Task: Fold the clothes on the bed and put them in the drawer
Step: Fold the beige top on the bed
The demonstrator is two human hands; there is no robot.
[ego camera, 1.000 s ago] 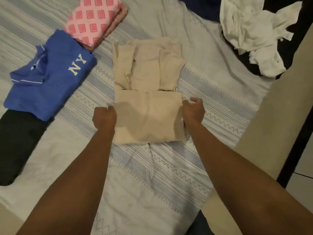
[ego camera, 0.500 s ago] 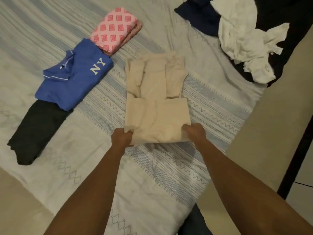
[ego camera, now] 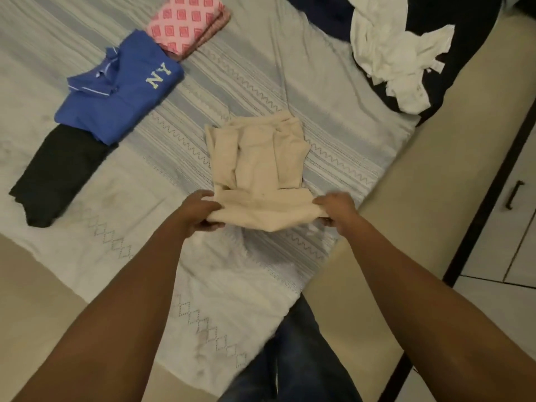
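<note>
Striped grey-and-white sheet covers the bed (ego camera: 319,91), which fills most of the view. In the far right corner there's an unfolded heap: a crumpled white garment (ego camera: 397,50) lying on dark cloth (ego camera: 470,39).

On the left, three folded pieces sit in a diagonal row. The blue shirt (ego camera: 116,94) with NY on it is in the middle, and its near edge lies over a black piece (ego camera: 58,175). A pink patterned one (ego camera: 185,21) is right up against its far corner.

The beige top (ego camera: 261,158) is mid-bed, well apart from that row. It's partly folded, with the sleeves tucked in over the middle and the near edge lifted off the sheet. The left hand (ego camera: 200,211) grips the left corner of that edge, fingers curled round the fabric. The right hand (ego camera: 336,208) has the right corner bunched in its grip, though it's a bit blurry there.

Off the bed on the right is a pale cabinet front (ego camera: 522,242) with a small dark handle (ego camera: 514,195).
</note>
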